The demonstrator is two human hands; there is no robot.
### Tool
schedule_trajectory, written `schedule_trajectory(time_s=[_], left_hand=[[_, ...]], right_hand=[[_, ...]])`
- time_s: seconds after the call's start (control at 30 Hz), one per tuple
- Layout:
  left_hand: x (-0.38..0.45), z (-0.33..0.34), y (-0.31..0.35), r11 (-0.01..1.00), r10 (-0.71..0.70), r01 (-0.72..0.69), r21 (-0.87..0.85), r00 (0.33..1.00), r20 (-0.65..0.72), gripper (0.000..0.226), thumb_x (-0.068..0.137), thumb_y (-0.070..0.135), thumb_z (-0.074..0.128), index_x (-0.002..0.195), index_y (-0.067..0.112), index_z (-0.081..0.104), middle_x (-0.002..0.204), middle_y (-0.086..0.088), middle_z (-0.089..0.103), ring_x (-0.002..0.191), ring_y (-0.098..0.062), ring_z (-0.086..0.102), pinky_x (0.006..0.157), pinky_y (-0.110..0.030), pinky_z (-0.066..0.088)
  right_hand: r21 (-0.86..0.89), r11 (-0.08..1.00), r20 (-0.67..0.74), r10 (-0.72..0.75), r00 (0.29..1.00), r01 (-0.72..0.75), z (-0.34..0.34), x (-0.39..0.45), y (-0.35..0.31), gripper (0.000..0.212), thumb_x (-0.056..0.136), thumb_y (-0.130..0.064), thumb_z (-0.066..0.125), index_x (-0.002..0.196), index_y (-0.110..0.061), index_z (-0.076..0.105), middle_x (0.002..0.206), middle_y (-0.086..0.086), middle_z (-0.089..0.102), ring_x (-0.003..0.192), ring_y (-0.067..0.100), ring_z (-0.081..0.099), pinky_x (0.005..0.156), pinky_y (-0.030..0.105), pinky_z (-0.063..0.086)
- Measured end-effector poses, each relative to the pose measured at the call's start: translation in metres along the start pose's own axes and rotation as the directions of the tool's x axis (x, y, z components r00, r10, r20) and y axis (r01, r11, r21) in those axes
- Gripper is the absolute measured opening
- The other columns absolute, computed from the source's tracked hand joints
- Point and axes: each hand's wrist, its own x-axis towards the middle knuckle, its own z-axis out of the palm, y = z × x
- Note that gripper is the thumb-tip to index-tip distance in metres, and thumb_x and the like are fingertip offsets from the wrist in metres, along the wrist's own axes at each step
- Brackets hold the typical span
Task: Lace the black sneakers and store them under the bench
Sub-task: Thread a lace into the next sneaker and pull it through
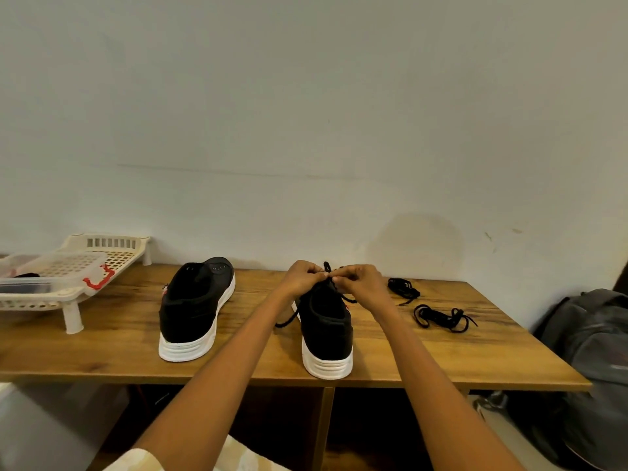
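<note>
I have both hands over the tongue of the black canvas sneaker with the white ribbed sole (327, 329), which stands heel toward me near the front edge of the wooden counter (424, 355). My left hand (300, 278) and right hand (361, 282) meet fingertip to fingertip, each pinching the thin black lace (327, 266) above the eyelets; one loose end trails down the shoe's left side. My judgement is that I am partway through lacing this shoe. To do it well I should keep both ends even, pull each crossing snug before the next eyelet, and hold the shoe from sliding toward the edge.

Left of that sneaker stands its unlaced black twin (195, 309), apart from it. Right of the sneaker lie two bundled spare black laces (441, 317), close enough to snag my right wrist. Further left past the twin sits a cream plastic slatted rack (73, 314); a grey backpack (594, 351) leans beyond the counter's right end.
</note>
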Motion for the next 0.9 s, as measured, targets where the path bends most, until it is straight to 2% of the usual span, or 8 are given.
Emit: schedule_trajectory(time_s=[0.1,0.23,0.37,0.53,0.63,0.7,0.77,0.9], left_hand=[[0.001,0.0,0.0,0.999,-0.021,0.021,-0.044,1.0,0.001,0.018,0.093,0.018,0.057,0.092,0.004,0.069,0.079,-0.008,0.063,0.072,-0.017,0.058,0.064,-0.023,0.044],[0.001,-0.005,-0.001,0.998,-0.024,0.026,-0.055,0.999,0.038,0.021,0.092,0.018,0.06,0.102,0.002,0.068,0.082,-0.003,0.065,0.072,-0.012,0.059,0.061,-0.017,0.046],[0.001,-0.008,-0.004,1.0,0.023,-0.022,-0.014,0.999,0.036,0.024,0.085,0.02,0.069,0.104,0.005,0.068,0.097,-0.006,0.069,0.094,-0.018,0.064,0.087,-0.031,0.051],[-0.006,-0.005,0.003,0.955,0.183,-0.187,0.232,0.982,0.038,0.016,0.092,0.017,0.058,0.105,0.009,0.063,0.107,-0.008,0.065,0.101,-0.023,0.059,0.087,-0.033,0.046],[-0.007,-0.006,0.003,0.927,0.24,-0.251,0.277,0.968,0.073,0.02,0.094,0.01,0.051,0.112,0.01,0.057,0.109,-0.009,0.064,0.099,-0.025,0.059,0.081,-0.034,0.046],[-0.006,-0.007,0.002,0.941,0.244,-0.258,0.221,0.966,0.086,0.027,0.094,0.008,0.049,0.12,0.011,0.055,0.112,-0.009,0.063,0.1,-0.025,0.058,0.083,-0.035,0.047],[-0.005,-0.007,-0.001,0.951,0.239,-0.249,0.181,0.968,0.073,0.03,0.094,0.009,0.051,0.123,0.013,0.055,0.115,-0.008,0.059,0.106,-0.024,0.055,0.089,-0.036,0.045],[0.0,-0.007,-0.009,0.973,0.206,-0.208,0.105,0.978,0.025,0.005,0.092,0.013,0.055,0.096,0.017,0.056,0.105,-0.004,0.057,0.103,-0.023,0.053,0.084,-0.035,0.044]], right_hand=[[0.017,1.0,0.0,0.016,1.0,-0.016,0.003,-0.001,0.0,0.013,0.086,-0.007,0.066,0.098,-0.008,0.073,0.091,0.008,0.072,0.081,0.017,0.07,0.078,0.026,0.058],[0.065,0.998,-0.113,0.031,0.993,-0.024,0.006,-0.003,-0.005,0.009,0.085,-0.009,0.067,0.092,-0.012,0.062,0.078,0.001,0.067,0.07,0.017,0.069,0.062,0.018,0.055],[0.045,0.998,-0.124,0.057,0.991,-0.051,0.011,-0.004,-0.006,0.012,0.085,-0.013,0.066,0.093,-0.014,0.057,0.08,0.005,0.068,0.063,0.01,0.066,0.057,0.015,0.053],[-0.166,0.984,-0.246,-0.099,0.964,0.059,0.0,0.008,-0.02,0.022,0.094,-0.03,0.055,0.102,-0.012,0.066,0.104,0.004,0.062,0.085,0.01,0.055,0.067,0.02,0.038],[-0.225,0.959,-0.065,-0.19,0.98,0.171,0.003,0.016,-0.031,0.026,0.099,-0.017,0.046,0.115,-0.013,0.066,0.117,0.004,0.065,0.106,0.014,0.058,0.076,0.009,0.036],[-0.314,0.936,0.044,-0.154,0.987,0.16,0.01,0.019,-0.032,0.028,0.099,-0.015,0.045,0.117,-0.011,0.066,0.118,0.005,0.066,0.11,0.018,0.059,0.083,0.013,0.038],[-0.312,0.947,0.051,-0.063,0.997,0.076,0.01,0.024,-0.035,0.027,0.098,-0.018,0.049,0.112,-0.008,0.069,0.109,0.01,0.069,0.103,0.022,0.062,0.085,0.024,0.045],[-0.216,0.966,0.119,0.171,0.978,-0.143,-0.002,0.036,-0.03,0.021,0.092,-0.017,0.06,0.098,0.0,0.071,0.08,0.012,0.065,0.078,0.022,0.061,0.08,0.034,0.052]])
